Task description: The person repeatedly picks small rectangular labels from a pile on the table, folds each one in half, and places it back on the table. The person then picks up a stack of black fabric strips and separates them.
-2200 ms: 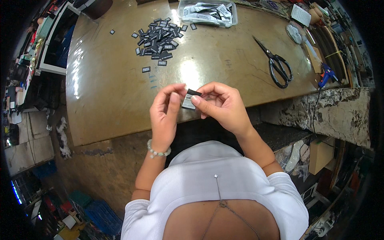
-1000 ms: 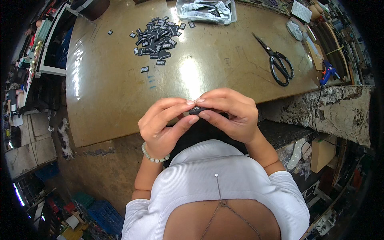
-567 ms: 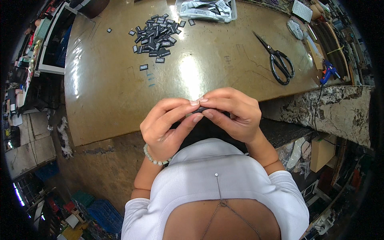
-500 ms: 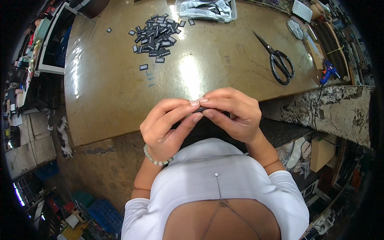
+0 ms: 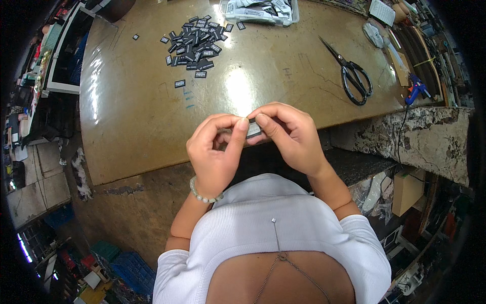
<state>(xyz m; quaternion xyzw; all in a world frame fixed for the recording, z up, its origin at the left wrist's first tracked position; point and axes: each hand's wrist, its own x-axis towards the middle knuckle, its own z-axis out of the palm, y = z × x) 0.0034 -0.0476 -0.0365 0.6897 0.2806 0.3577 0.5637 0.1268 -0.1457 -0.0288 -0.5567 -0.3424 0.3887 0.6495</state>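
Between my two hands, just over the table's near edge, is a small dark label [image 5: 253, 128] with a pale face turned up. My left hand [image 5: 216, 142] pinches its left side between thumb and fingers. On its other side, my right hand [image 5: 287, 133] grips it the same way, thumb on top near the upper corner. Beyond my hands, a loose pile of similar small black labels [image 5: 195, 44] with light print lies on the table [image 5: 147, 121]. One single label [image 5: 179, 83] rests apart at the pile's near side.
Black-handled scissors [image 5: 356, 81] lie on the right of the table, blades pointing away. A clear plastic box [image 5: 260, 19] of packets stands at the far edge. Farther right are a blue glue gun [image 5: 417, 91] with a hanging cord and a rough-surfaced ledge [image 5: 415, 139].
Both hands have risen slightly away from my body and turned. The label, seen nearly edge-on before, now shows its pale face, with my thumbs on top.
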